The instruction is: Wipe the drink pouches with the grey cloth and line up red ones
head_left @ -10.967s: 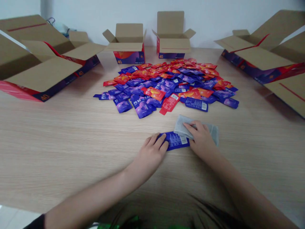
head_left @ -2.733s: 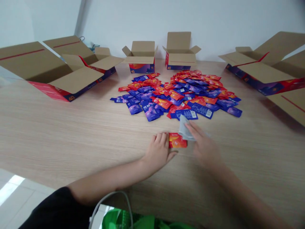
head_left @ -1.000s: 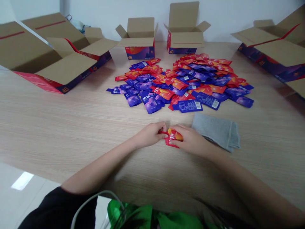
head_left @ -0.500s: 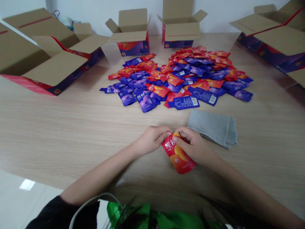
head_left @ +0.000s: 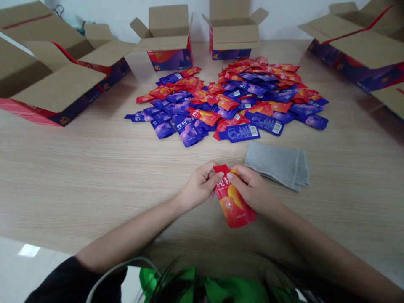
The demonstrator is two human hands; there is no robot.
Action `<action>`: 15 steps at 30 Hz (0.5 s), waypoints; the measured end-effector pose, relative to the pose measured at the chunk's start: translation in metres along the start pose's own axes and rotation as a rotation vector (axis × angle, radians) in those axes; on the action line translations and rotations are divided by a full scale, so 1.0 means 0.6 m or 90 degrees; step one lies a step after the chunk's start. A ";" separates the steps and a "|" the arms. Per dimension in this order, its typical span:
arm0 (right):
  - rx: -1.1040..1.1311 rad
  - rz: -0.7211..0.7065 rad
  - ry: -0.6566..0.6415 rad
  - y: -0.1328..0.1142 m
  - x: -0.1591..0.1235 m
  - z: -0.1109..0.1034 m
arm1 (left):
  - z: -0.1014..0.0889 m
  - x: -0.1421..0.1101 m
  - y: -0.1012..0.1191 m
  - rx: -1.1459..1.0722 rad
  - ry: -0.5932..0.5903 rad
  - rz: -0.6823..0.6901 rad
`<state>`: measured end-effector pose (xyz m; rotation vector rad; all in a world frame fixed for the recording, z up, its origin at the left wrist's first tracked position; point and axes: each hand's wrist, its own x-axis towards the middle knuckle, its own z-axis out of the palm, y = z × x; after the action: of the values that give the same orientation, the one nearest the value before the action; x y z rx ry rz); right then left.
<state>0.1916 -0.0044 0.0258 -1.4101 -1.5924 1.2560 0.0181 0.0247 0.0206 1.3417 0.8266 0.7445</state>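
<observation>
A red and orange pouch [head_left: 235, 208] is held between both hands above the near part of the table, its printed front facing up. My left hand [head_left: 202, 185] is closed on the pouch's upper left edge, with the thumb on the front. On the other side, my right hand [head_left: 254, 189] grips the upper right edge, thumb also on the front. The fingers behind the pouch are mostly hidden. Just beyond my right hand lies a folded grey cloth [head_left: 277, 164]. Farther off is a heap of red and purple pouches [head_left: 227, 101].
Open cardboard boxes stand around the heap: large ones at the left [head_left: 72, 90] and right [head_left: 362, 50], and two smaller ones at the back, a left one [head_left: 168, 59] and a right one [head_left: 233, 40]. The wooden table [head_left: 78, 168] ends near my left forearm.
The pouch has turned a little more upright, and its narrow top now shows between my thumbs. My left thumb has shifted onto its front. The whole view has moved slightly.
</observation>
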 end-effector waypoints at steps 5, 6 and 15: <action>0.046 0.021 -0.104 -0.008 -0.002 -0.006 | -0.004 0.007 0.001 -0.051 0.021 -0.018; 0.038 0.010 -0.086 -0.010 -0.003 -0.005 | -0.002 0.008 0.002 -0.072 0.008 -0.024; 0.073 0.014 0.001 -0.006 -0.004 0.005 | 0.010 -0.001 -0.002 -0.069 -0.029 -0.041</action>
<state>0.1879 -0.0071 0.0286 -1.3597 -1.4837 1.3374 0.0228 0.0207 0.0199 1.2250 0.7795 0.6963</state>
